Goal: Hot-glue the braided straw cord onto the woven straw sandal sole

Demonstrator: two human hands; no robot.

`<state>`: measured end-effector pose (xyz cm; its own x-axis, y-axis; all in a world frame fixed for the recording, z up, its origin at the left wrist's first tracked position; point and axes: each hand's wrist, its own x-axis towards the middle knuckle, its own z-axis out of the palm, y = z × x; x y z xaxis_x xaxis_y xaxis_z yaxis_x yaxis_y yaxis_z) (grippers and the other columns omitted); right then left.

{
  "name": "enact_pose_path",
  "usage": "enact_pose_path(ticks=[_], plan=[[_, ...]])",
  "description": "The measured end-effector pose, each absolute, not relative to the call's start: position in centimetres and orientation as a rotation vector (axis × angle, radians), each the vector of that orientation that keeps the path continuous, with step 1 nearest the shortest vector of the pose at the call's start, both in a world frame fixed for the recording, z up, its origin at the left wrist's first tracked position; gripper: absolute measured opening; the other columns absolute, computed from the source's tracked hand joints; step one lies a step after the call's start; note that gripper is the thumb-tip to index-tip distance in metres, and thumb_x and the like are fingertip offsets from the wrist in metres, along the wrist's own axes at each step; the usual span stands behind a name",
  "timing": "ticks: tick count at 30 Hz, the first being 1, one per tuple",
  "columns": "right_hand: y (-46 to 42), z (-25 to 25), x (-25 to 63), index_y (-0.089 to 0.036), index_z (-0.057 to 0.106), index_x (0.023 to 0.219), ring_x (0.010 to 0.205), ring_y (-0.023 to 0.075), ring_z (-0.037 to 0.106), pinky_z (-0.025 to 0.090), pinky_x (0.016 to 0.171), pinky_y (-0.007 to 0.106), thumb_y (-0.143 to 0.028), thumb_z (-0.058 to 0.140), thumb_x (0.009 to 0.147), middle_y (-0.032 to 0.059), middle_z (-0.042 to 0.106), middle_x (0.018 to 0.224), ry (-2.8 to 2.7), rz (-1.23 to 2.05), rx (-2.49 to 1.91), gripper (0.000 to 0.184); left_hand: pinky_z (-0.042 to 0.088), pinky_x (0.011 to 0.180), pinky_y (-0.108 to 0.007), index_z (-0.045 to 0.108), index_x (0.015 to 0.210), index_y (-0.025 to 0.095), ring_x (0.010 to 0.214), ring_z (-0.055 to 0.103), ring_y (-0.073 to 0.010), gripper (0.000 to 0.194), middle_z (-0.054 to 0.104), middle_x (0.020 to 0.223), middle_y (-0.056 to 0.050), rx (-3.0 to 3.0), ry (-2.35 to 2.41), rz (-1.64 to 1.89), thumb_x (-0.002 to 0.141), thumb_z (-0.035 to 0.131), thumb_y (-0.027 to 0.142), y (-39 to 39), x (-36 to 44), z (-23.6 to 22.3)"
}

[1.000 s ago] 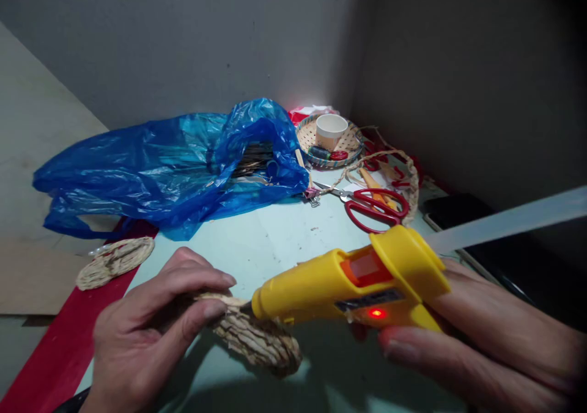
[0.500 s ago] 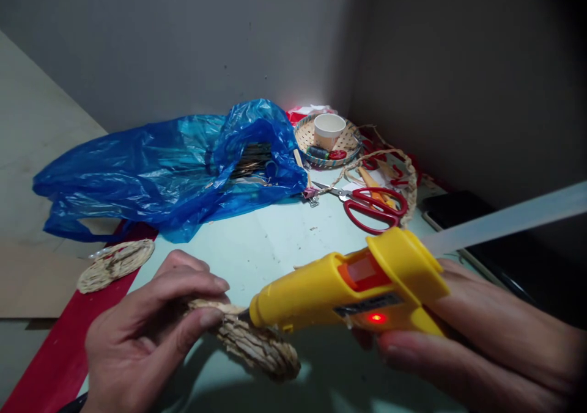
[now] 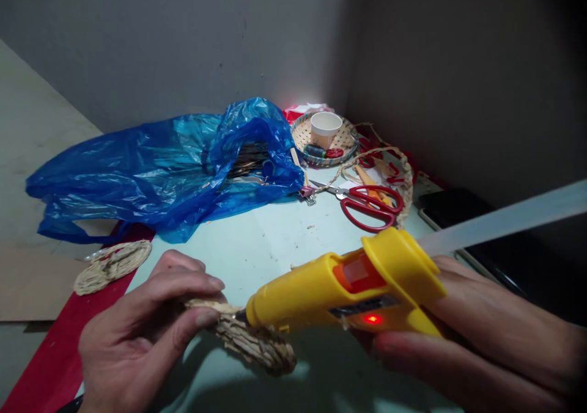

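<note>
Glue gun yellow; braided piece tan, dark-streaked; bag blue; scissor handles red.

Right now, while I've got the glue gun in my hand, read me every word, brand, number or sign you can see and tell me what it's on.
No text can be read.
Dark label on the yellow glue gun: too blurred to read.
Paper cup: any print is too small to make out.
</note>
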<state>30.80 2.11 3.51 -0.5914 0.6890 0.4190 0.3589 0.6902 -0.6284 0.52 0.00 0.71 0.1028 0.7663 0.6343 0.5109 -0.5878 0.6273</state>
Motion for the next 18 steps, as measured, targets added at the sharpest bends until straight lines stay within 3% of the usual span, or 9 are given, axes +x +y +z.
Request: enact_pose_path(ticks=[5,7,12,18], plan=[[2.0,2.2,31.3,-0.057,0.063,0.126,0.092,0.02,0.078,0.069,0.068,0.026,-0.059,0.052,0.097,-0.0119,0.078,0.107,-2.219,0.871,-0.941,0.031,0.056,0.056,-0.027,0.078,0.093,0.029,0.078,0.063,-0.02,0.022,0.072,0.075,0.001,2.136,1.272,1.486,0.076,0.077,0.016,0.1,0.6,0.6],[2.0,2.2,31.3,-0.055,0.07,0.116,0.091,0.0204,0.078,0.069,0.066,0.028,-0.057,0.055,0.096,-0.0112,0.078,0.105,-2.215,0.883,-0.972,0.025,0.056,0.056,-0.027,0.078,0.094,0.029,0.079,0.062,-0.0202,0.022,0.072,0.075,0.001,2.133,1.276,1.485,0.077,0.077,0.015,0.1,0.4,0.6],[2.3,3.7,30.7,-0.054,0.065,0.121,0.073,0.0135,0.078,0.064,0.054,0.011,-0.047,0.053,0.101,-0.0132,0.08,0.091,-2.255,0.652,-0.844,0.024,0.055,0.057,-0.029,0.077,0.097,0.03,0.082,0.062,-0.021,0.025,0.07,0.078,0.0,2.155,1.255,1.468,0.078,0.076,0.015,0.0,0.0,0.5],[2.1,4.1,30.9,-0.05,0.069,0.115,0.074,0.0162,0.077,0.065,0.055,0.016,-0.048,0.055,0.099,-0.0121,0.08,0.09,-2.202,0.79,-0.842,0.021,0.055,0.06,-0.031,0.078,0.097,0.029,0.081,0.06,-0.0213,0.026,0.07,0.078,0.0,2.145,1.228,1.469,0.077,0.076,0.012,0.1,-0.1,0.4]])
